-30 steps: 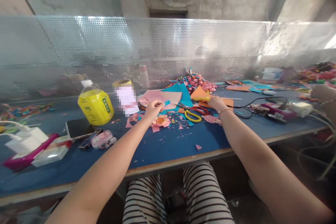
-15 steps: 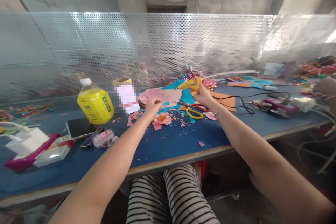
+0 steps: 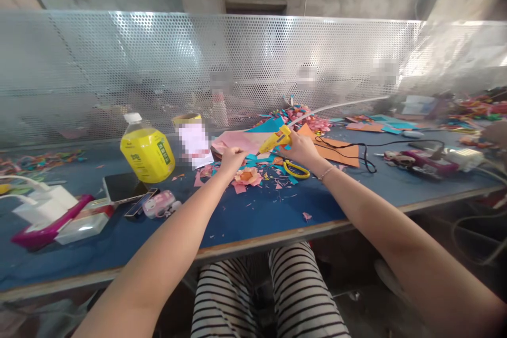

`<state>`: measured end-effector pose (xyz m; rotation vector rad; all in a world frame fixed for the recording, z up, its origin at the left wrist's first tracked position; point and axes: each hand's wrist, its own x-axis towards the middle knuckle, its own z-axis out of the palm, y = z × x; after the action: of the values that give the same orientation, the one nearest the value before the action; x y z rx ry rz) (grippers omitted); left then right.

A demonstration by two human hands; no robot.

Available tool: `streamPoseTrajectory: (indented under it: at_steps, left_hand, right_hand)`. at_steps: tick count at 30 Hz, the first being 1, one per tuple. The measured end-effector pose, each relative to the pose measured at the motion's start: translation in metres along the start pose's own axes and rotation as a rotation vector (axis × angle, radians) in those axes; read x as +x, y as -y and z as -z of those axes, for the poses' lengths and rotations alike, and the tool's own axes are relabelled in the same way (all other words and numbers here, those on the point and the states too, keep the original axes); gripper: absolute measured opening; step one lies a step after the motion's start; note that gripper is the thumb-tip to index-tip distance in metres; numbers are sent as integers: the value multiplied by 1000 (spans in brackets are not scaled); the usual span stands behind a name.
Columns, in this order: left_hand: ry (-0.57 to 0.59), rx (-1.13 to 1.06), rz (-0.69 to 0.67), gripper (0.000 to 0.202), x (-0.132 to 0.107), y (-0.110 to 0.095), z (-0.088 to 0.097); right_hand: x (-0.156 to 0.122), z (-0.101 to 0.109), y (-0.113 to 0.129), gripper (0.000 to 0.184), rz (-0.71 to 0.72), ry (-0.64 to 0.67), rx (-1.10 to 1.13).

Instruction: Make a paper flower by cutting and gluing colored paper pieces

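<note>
In my right hand [image 3: 298, 147] is a yellow glue gun [image 3: 276, 139], its nozzle pointing down and left toward my left fingertips. A long pale glue stick [image 3: 336, 107] runs out of its back. My left hand [image 3: 233, 160] is pinched closed just left of the nozzle; whatever sits between its fingertips is too small to make out. Beneath it on the table lies a pink paper flower [image 3: 248, 176] with an orange centre. Yellow-handled scissors [image 3: 296, 169] rest under my right hand. Behind the hands are pink paper sheets [image 3: 237, 140] and blue paper [image 3: 269, 126].
A large bottle of yellow liquid [image 3: 147, 153] stands left, near a phone [image 3: 123, 188] and a magenta power strip [image 3: 51, 227]. Orange paper [image 3: 336, 149] and a black cord [image 3: 390, 143] lie right. A perforated metal screen [image 3: 158, 74] closes the table's back.
My right hand has brought the glue gun left and down, tilting its nozzle lower, close to my left fingertips. The glue stick has swung upward with it. My left hand stays pinched.
</note>
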<state>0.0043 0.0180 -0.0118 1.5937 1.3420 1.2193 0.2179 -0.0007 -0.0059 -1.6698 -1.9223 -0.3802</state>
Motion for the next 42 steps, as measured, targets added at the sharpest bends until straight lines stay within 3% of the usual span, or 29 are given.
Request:
streamPoseTrajectory:
  at_steps: [27, 42]
  left_hand:
    - [40, 25, 18, 13, -2, 3, -4]
    - [-8, -137, 56, 15, 2, 5, -3]
  right_hand:
    - [3, 1, -5, 32, 86, 45, -97]
    - [1, 5, -3, 30, 80, -8, -82]
